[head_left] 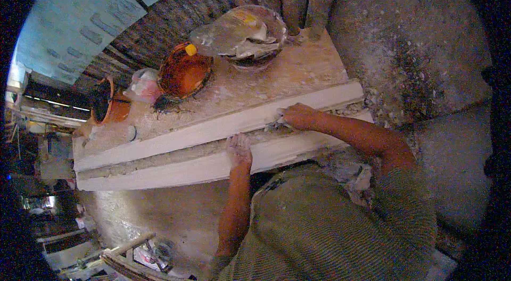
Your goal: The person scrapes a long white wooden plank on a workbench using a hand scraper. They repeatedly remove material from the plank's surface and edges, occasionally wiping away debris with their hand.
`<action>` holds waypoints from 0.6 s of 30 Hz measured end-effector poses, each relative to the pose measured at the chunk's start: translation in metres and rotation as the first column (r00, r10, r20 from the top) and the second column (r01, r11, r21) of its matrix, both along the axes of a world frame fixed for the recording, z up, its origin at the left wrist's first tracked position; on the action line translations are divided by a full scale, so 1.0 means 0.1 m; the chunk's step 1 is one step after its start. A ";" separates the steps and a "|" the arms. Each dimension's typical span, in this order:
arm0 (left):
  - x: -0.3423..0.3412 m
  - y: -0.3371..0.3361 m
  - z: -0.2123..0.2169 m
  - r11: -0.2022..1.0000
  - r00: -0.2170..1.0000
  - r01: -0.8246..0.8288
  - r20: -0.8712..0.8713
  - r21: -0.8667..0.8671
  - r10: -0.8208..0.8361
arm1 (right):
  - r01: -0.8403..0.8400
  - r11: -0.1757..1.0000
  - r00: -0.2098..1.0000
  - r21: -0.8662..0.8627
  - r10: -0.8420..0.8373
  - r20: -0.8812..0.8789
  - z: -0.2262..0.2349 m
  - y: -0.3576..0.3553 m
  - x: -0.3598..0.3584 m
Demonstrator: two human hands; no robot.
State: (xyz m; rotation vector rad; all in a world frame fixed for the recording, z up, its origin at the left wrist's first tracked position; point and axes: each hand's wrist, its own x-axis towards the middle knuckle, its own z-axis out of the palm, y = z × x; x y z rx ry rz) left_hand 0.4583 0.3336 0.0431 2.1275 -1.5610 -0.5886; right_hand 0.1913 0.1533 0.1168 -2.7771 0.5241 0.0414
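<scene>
A long white plaster moulding (175, 137) lies along the front of a dusty bench (303, 65), as two raised white strips with a rough groove between them. My left hand (239, 149), coated in white plaster, rests flat on the groove and the lower strip with its fingers apart. My right hand (298, 116) presses its curled fingertips against the upper strip near the right end. Whether it holds something small is hidden by the fingers.
Behind the moulding stand an orange bowl (183, 74) with a yellow piece on its rim, a plaster-caked grey bowl (246, 36), a crumpled plastic bag (142, 87) and a second orange pot (110, 104). Wooden pieces (128, 249) lie on the concrete floor at lower left.
</scene>
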 end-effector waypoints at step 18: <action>-0.08 -0.11 -1.41 0.921 0.527 -0.272 -0.844 -0.277 -0.098 | 0.239 0.875 0.970 0.421 -0.238 -0.055 -0.58 0.25 0.99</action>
